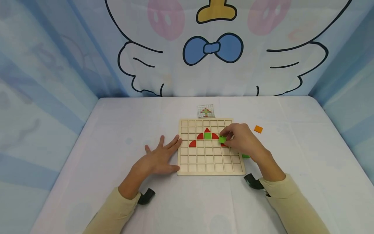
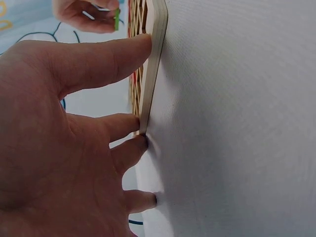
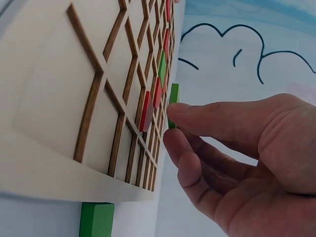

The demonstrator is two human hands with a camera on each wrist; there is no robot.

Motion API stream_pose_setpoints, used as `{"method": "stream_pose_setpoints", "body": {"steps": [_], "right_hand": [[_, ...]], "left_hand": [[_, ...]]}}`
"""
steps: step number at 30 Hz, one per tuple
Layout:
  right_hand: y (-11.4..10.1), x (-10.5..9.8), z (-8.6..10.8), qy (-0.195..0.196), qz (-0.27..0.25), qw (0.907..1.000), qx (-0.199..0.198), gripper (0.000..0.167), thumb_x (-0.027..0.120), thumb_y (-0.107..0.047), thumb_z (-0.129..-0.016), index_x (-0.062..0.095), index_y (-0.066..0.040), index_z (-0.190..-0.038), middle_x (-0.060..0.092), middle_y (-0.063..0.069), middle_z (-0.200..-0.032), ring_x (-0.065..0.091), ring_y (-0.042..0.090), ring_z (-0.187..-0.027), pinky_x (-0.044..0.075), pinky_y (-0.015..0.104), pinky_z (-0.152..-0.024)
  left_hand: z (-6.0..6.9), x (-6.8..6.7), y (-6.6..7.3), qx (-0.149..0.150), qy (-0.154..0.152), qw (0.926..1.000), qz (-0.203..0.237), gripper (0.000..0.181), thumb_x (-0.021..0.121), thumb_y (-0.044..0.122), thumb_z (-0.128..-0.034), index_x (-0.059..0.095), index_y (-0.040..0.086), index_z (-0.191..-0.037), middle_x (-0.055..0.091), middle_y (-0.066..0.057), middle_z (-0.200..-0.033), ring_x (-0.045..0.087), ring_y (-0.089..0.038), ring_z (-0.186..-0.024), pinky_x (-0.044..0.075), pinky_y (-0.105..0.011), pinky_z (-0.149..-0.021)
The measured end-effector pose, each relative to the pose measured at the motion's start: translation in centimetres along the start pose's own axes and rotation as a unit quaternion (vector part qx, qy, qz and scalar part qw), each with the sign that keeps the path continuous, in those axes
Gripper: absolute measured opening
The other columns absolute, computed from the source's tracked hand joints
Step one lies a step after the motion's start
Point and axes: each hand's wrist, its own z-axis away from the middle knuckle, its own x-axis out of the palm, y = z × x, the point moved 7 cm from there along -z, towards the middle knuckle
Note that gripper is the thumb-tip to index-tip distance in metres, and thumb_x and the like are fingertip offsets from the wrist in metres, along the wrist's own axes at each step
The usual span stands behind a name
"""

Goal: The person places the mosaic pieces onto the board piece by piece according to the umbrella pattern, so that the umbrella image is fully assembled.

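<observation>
A wooden grid board (image 1: 210, 159) lies on the table with red pieces and one green square tile (image 1: 207, 136) set in its cells. My right hand (image 1: 242, 138) pinches another green square tile (image 3: 174, 96) between thumb and fingers, just above the board's right half. A red quarter-round piece (image 1: 192, 143) sits in a cell on the left; a red triangle (image 1: 207, 130) tops the arrangement. My left hand (image 1: 159, 159) is spread flat, its thumb and some fingertips touching the board's left edge. One red piece at the right is partly hidden under my right hand.
A small pattern card (image 1: 205, 111) lies behind the board. An orange tile (image 1: 258, 129) rests on the table to the right. Beside the board's right edge is a green piece (image 3: 96, 219), partly covered by my right wrist in the head view. A printed curtain (image 1: 213, 78) hangs behind the table.
</observation>
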Motion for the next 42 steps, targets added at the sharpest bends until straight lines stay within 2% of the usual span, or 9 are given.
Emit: {"method": "stream_pose_setpoints", "body": {"steps": [10, 18, 34, 42], "right_hand": [[-0.6, 1.0, -0.1, 0.002, 0.007, 0.9999, -0.013, 0.022, 0.074, 0.003, -0.086, 0.078, -0.004, -0.107, 0.071, 0.006, -0.092, 0.061, 0.020, -0.085, 0.050, 0.034, -0.077], [-0.7, 1.5, -0.3, 0.002, 0.010, 0.9996, -0.025, 0.022, 0.074, 0.004, -0.086, 0.079, -0.005, -0.106, 0.068, 0.006, -0.093, 0.058, 0.020, -0.083, 0.050, 0.033, -0.076], [-1.2, 1.7, -0.4, 0.010, 0.014, 0.9988, -0.045, 0.023, 0.074, 0.007, -0.085, 0.079, -0.006, -0.104, 0.070, 0.004, -0.091, 0.060, 0.018, -0.081, 0.051, 0.033, -0.076], [-1.1, 1.7, -0.3, 0.008, 0.015, 0.9991, -0.040, 0.023, 0.074, 0.006, -0.085, 0.078, -0.006, -0.104, 0.069, 0.003, -0.088, 0.060, 0.017, -0.081, 0.051, 0.033, -0.076]], "left_hand": [[-0.1, -0.1, 0.0, 0.003, 0.000, 1.0000, 0.005, 0.095, 0.071, 0.045, -0.0947, 0.014, 0.028, -0.169, 0.002, 0.013, -0.176, -0.004, -0.046, -0.160, 0.007, -0.092, -0.105], [-0.2, 0.0, 0.0, 0.002, 0.004, 1.0000, 0.002, 0.096, 0.072, 0.046, -0.0941, 0.014, 0.029, -0.169, 0.001, 0.014, -0.176, -0.005, -0.045, -0.161, 0.007, -0.092, -0.105], [0.0, 0.0, 0.0, 0.002, 0.001, 1.0000, 0.004, 0.096, 0.072, 0.046, -0.0941, 0.013, 0.029, -0.169, 0.001, 0.014, -0.176, -0.006, -0.045, -0.160, 0.006, -0.092, -0.104], [-0.1, 0.0, 0.0, 0.002, -0.002, 1.0000, 0.001, 0.096, 0.071, 0.047, -0.0942, 0.012, 0.030, -0.169, 0.000, 0.015, -0.176, -0.007, -0.045, -0.160, 0.007, -0.092, -0.105]]}}
